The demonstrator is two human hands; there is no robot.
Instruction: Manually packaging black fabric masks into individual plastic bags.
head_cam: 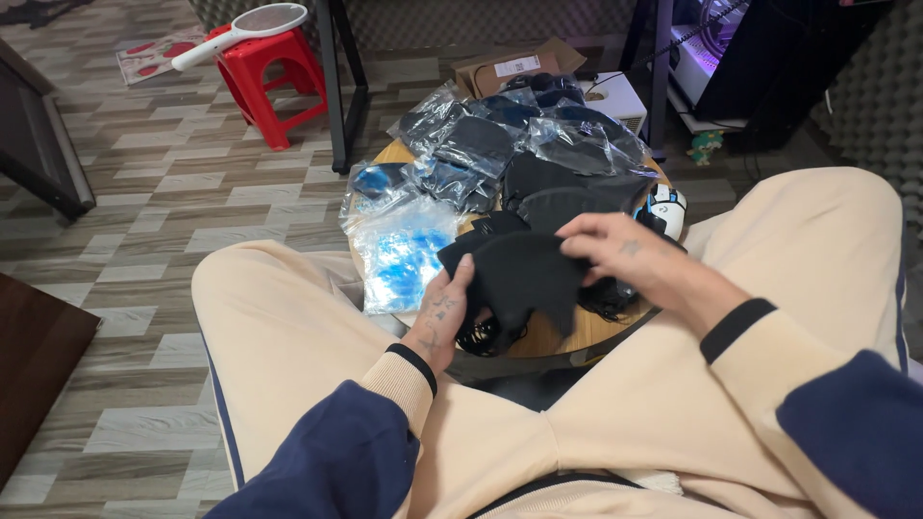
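black fabric piece [519, 279] gripped by left hand [444, 312] and right hand [625, 252] over round table [567, 336], mid-handling beside bagged pieces [500, 144]; next likely needing steady two-handed folding.

Black cloth [519, 279], red stool [264, 72]

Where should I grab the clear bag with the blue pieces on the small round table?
Take the clear bag by its near lower edge, which hangs past the round table rim toward the left knee. Come in from the left side: the left hand and the black fabric piece crowd its right side, and other bags overlap its top.
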